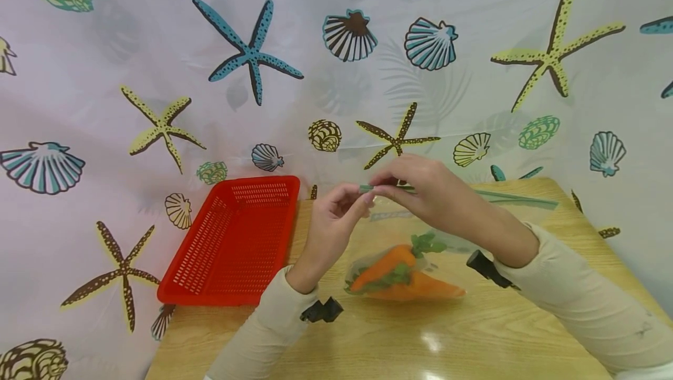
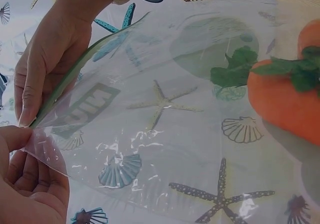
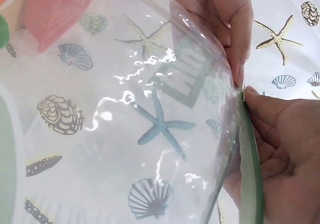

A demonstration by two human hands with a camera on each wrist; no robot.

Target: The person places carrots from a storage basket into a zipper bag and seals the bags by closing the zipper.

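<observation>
A clear zip bag with a green seal strip holds orange carrots with green leaves. The carrots lie low in the bag near the table, while its top edge is held up. My left hand pinches one top corner of the bag between thumb and fingers. Right beside it, my right hand pinches the green strip at the same corner, and the fingertips of both hands nearly meet. The rest of the strip runs off to the right behind my right wrist.
To the left, a red plastic basket with slotted sides stands on the wooden table. Behind the table hangs a white cloth printed with starfish and shells. Black wrist camera mounts sit on both sleeves.
</observation>
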